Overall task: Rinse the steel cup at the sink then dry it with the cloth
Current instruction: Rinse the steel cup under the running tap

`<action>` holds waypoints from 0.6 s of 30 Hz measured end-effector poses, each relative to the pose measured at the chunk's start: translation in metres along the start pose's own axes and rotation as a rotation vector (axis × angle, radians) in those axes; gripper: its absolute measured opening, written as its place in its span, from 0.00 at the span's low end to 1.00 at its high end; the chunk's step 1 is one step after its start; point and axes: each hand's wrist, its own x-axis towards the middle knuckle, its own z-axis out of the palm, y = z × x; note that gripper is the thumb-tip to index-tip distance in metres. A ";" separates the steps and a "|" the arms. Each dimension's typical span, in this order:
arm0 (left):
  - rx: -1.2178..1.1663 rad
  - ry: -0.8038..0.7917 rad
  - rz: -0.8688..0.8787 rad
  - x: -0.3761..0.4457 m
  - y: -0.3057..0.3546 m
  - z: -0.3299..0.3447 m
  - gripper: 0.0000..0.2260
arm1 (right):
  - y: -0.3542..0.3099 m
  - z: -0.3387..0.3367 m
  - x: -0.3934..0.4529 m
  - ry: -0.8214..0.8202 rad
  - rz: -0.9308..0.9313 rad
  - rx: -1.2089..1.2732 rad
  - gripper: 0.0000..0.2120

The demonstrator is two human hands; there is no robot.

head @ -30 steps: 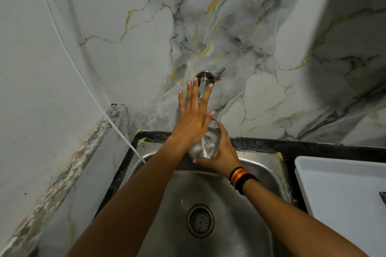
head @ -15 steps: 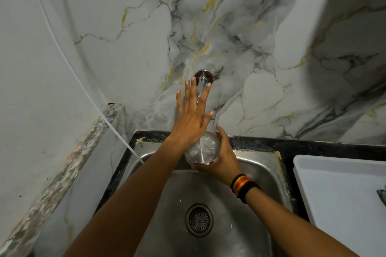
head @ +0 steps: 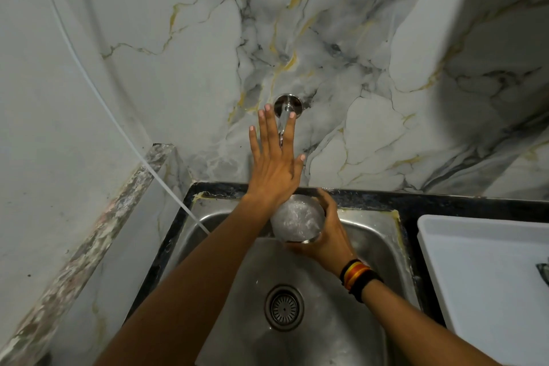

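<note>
My right hand (head: 325, 236) grips the steel cup (head: 297, 221) over the back of the steel sink (head: 371, 235). The cup's mouth faces up toward me and is full of churning water. Above it, my left hand (head: 274, 166) lies flat with fingers spread over the wall tap (head: 286, 108), hiding most of the spout. A dark scrap at the right frame edge (head: 543, 273) may be the cloth; I cannot tell.
A white tray (head: 475, 246) stands on the counter right of the sink. The drain strainer (head: 283, 307) sits in the basin's middle. A thin white hose (head: 118, 125) runs down the left wall into the sink. A marble ledge (head: 98, 229) borders the left side.
The cup has sunk slightly lower in my right hand's grip and shows more water inside. My left hand stays spread on the tap.
</note>
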 end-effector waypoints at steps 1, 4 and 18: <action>0.014 0.007 -0.024 0.000 0.004 0.000 0.38 | 0.003 -0.002 -0.002 0.011 0.000 -0.006 0.68; 0.102 0.038 -0.086 -0.003 0.016 0.003 0.39 | 0.004 -0.005 -0.005 0.047 0.007 -0.002 0.67; 0.428 -0.055 -0.082 0.005 0.040 0.004 0.42 | 0.011 -0.085 -0.083 0.108 -0.090 -0.108 0.53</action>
